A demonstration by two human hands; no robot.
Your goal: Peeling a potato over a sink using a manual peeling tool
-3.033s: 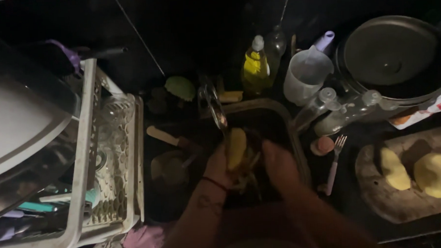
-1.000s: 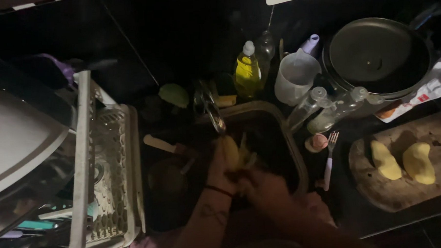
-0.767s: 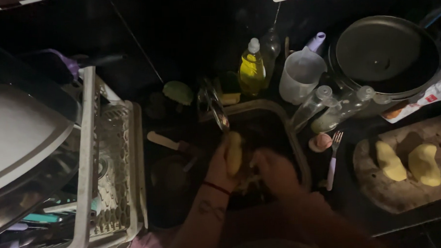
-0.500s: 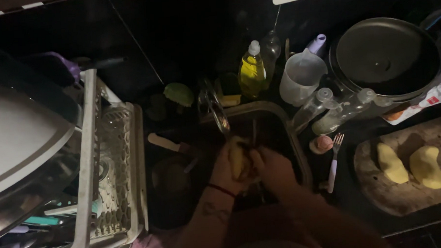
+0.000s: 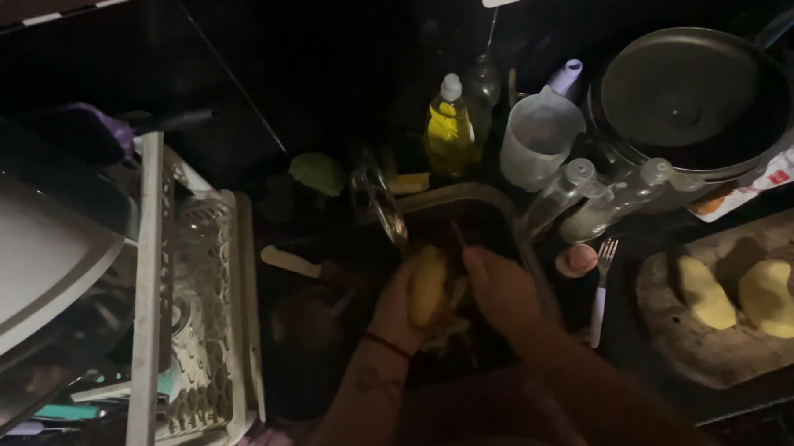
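My left hand [image 5: 398, 313] holds a partly peeled yellow potato [image 5: 426, 285] upright over a dark sink [image 5: 493, 213]. My right hand [image 5: 502, 290] is closed beside it with the thumb near the potato's top; it seems to grip a thin dark tool, a peeler or knife, which is hard to make out. Pale peel scraps hang under the potato. The tap [image 5: 381, 201] arches just above my hands. Two peeled potatoes [image 5: 703, 291] [image 5: 769, 298] lie on a round wooden board [image 5: 727, 348] at the right.
A white dish rack [image 5: 202, 309] with a large white plate [image 5: 38, 262] fills the left. Behind the sink stand a yellow soap bottle [image 5: 449, 129], a clear measuring jug [image 5: 539, 139], two tipped glass bottles [image 5: 607, 198] and a dark pan [image 5: 692, 94]. A fork [image 5: 600, 286] lies beside the board.
The potato has been turned in my left hand and my right hand has shifted along it in short strokes. The view wobbled slightly; nothing else moved.
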